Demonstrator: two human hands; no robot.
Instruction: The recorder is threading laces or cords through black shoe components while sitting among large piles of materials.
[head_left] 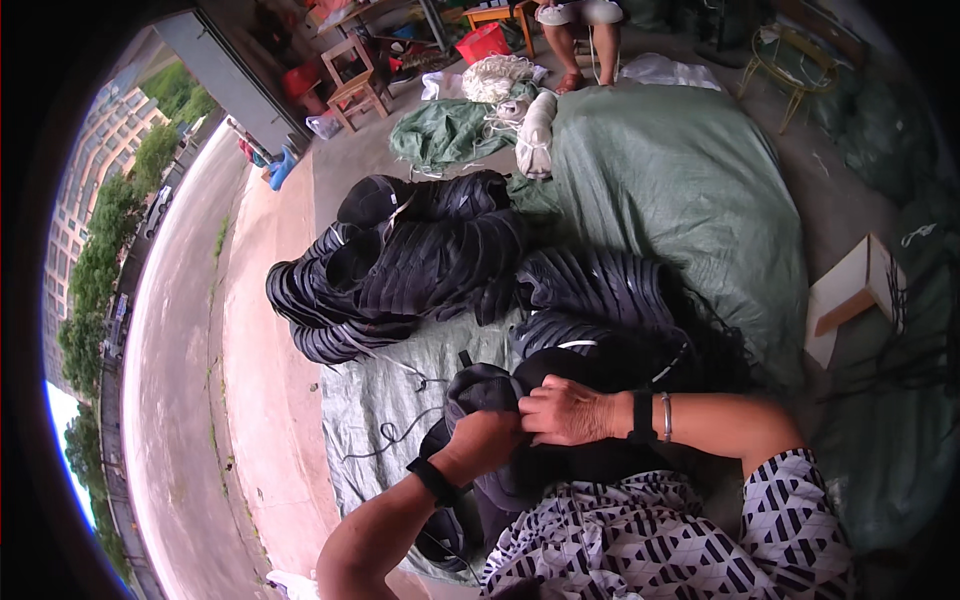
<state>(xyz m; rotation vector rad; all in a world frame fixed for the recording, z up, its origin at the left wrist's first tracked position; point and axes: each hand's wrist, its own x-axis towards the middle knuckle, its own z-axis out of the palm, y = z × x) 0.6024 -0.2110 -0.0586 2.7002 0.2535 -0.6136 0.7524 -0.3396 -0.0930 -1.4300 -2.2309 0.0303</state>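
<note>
A green tarp [690, 190] spreads at one o'clock; wooden stools [352, 75] and a red crate [483, 42] stand at twelve.

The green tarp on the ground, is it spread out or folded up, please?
Spread out. The green tarp lies open over the ground, with black bundles resting on it.

the concrete floor [270, 400] runs out to an open doorway on the left, where daylight comes in. beyond it lie a grey road [170, 400], a row of trees [100, 260] and a tall building [95, 140]. a green tarp [680, 190] covers much of the floor. at the far end stand a small wooden stool [352, 80], a red crate [483, 42] and a yellow metal-frame chair [790, 65]. a person sits there on a seat, legs [585, 45] showing.
</note>
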